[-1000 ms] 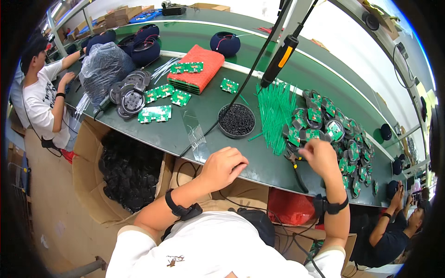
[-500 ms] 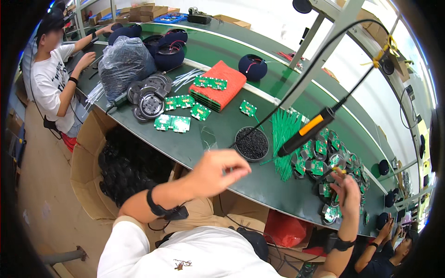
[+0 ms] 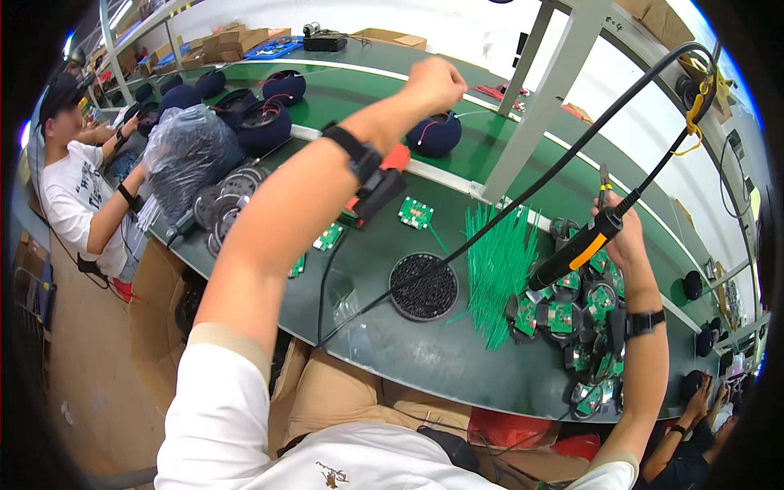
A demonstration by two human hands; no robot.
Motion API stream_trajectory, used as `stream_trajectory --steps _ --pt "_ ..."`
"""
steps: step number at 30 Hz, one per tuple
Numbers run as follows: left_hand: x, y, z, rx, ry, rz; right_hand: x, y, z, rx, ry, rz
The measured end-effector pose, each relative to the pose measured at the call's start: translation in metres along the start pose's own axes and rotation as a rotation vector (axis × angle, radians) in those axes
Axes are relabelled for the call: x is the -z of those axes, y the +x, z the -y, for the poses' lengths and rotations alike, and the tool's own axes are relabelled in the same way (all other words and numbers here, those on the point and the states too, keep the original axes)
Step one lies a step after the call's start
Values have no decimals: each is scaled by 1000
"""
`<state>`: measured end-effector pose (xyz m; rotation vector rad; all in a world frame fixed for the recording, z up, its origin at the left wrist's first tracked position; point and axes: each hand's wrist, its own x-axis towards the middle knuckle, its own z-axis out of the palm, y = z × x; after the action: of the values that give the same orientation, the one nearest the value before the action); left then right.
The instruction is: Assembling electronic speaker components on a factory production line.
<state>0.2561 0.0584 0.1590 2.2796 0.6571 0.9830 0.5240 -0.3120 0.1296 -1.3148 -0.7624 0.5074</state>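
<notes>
My left hand (image 3: 437,84) is stretched far forward, just above a dark blue round shell (image 3: 434,135) with wires on the belt. Its fingers are curled together; whatever they may pinch cannot be made out. My right hand (image 3: 625,238) is closed around small pliers (image 3: 605,186) with yellow-and-black handles, jaws pointing up. In front of that hand hangs a black power screwdriver (image 3: 578,247) with an orange stripe. Round black parts with green circuit boards (image 3: 560,317) are heaped below it. Beside them lies a bundle of green cable ties (image 3: 500,278).
A round tub of small black pieces (image 3: 424,286) stands near the bench's front edge. A single circuit board (image 3: 416,212) lies behind it. My left arm partly covers a red stack (image 3: 398,157). A plastic-wrapped bundle (image 3: 189,159) and a co-worker (image 3: 86,175) are at left.
My left hand has gone from over the bench's front edge to the round shell on the belt. My right hand has risen with the pliers. The view has shifted.
</notes>
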Motion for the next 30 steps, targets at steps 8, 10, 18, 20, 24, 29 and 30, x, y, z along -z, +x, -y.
stream_trajectory --steps 8,10,18,20,24,29,30 --pt "-124 79 79 -114 452 114 -68 75 -42 -48 -494 118" --pt "-151 84 67 -82 421 210 -57 84 -48 -20 -545 222" --pt "-167 90 102 -34 -104 57 -76 163 -120 67 -1005 257" --pt "-158 83 100 23 -285 81 -83 168 -136 118 -985 265" --pt "-139 82 105 63 -541 90 -93 215 -167 344 -1018 365" --pt "-127 71 112 109 -656 44 -145 203 -162 694 -1155 297" --pt "-131 71 102 102 -666 59 -140 202 -153 655 -1226 268"
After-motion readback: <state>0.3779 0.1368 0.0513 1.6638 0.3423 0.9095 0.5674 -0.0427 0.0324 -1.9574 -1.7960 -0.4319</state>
